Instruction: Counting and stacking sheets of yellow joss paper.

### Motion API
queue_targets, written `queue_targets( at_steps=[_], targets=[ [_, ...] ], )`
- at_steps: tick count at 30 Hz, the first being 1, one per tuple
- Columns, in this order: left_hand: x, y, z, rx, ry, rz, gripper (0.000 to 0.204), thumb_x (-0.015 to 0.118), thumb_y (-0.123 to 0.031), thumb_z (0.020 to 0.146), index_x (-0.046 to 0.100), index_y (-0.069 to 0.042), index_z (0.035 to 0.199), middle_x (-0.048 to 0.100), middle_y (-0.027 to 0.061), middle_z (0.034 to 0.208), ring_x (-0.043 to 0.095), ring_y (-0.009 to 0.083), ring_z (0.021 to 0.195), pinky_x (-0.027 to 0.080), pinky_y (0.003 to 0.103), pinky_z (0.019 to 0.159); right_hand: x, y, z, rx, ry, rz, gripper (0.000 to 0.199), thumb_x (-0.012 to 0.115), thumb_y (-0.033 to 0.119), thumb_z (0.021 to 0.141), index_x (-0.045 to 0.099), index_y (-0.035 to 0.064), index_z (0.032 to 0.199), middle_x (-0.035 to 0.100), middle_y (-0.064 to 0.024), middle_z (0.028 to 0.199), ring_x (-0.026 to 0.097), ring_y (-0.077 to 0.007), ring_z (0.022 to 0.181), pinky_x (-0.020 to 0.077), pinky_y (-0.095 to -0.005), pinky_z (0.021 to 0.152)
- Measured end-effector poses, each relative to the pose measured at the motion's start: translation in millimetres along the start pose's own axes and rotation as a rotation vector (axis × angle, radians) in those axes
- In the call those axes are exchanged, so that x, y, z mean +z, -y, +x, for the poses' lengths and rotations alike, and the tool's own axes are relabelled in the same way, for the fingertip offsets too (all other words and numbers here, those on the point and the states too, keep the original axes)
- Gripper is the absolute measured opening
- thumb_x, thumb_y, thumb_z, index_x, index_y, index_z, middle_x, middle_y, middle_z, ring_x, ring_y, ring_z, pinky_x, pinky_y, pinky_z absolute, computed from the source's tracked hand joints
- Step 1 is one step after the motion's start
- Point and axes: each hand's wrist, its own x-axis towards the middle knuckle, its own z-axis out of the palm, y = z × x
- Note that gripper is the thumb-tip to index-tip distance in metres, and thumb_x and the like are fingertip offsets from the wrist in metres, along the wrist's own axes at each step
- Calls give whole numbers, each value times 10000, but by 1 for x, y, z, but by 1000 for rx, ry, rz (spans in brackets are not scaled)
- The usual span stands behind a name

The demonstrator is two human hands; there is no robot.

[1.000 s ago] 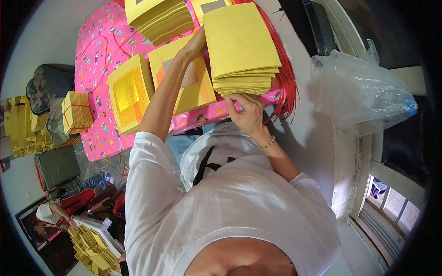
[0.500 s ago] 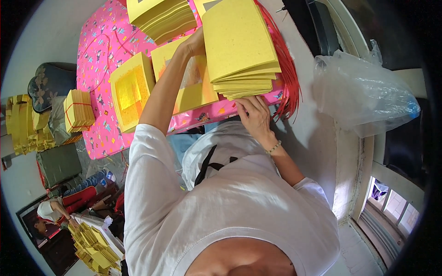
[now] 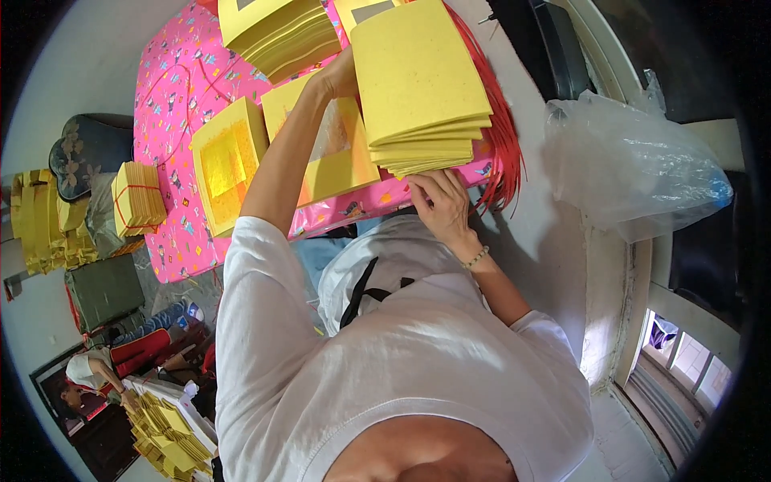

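Observation:
A thick bundle of yellow paper sheets (image 3: pixel 422 68) stands tilted over the near right corner of a pink patterned table (image 3: pixel 181 104). My left hand (image 3: pixel 341 74) holds its left side, with the fingertips hidden behind the paper. At its lower edge, where the sheets fan out in layers, my right hand (image 3: pixel 442 201) is closed, curled fingers against the sheets. Beneath my left forearm lies a yellow paper stack (image 3: pixel 341 173) with an orange and silvery patch. Left of it sits another yellow stack (image 3: pixel 229 165) with a gold square on top.
A tall yellow paper stack (image 3: pixel 281 40) stands farther back. Red strings (image 3: pixel 502 153) hang over the table's right edge. A tied yellow bundle (image 3: pixel 138 201) rests at the left edge. A clear plastic bag (image 3: pixel 626 161) hangs at right. Another person (image 3: pixel 88 369) handles yellow paper at lower left.
The bundle between my hands has shifted very slightly, its layered lower edge sitting a little differently. My right fingers have moved slightly along that edge.

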Motion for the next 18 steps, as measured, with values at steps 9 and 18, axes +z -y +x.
queue_targets(
  at_steps=[9, 18],
  targets=[
    [-35, 26, 31, 3, 154, 60, 662, 464, -562, 871, 481, -30, 1264, 569, 137, 1180, 591, 172, 999, 517, 362, 810, 19, 2, -1, -67, -4, -47, 158, 667, 79, 742, 654, 73, 899, 615, -31, 922, 562, -229, 879, 455, -360, 731],
    [-30, 18, 30, 20, 184, 36, 609, 474, -510, 894, 486, -23, 1258, 578, 137, 1166, 606, 171, 988, 536, 342, 769, 19, 7, 8, -31, -39, 8, 114, 666, 39, 745, 668, 42, 859, 635, -63, 892, 580, -257, 829, 473, -354, 720]
  ],
)
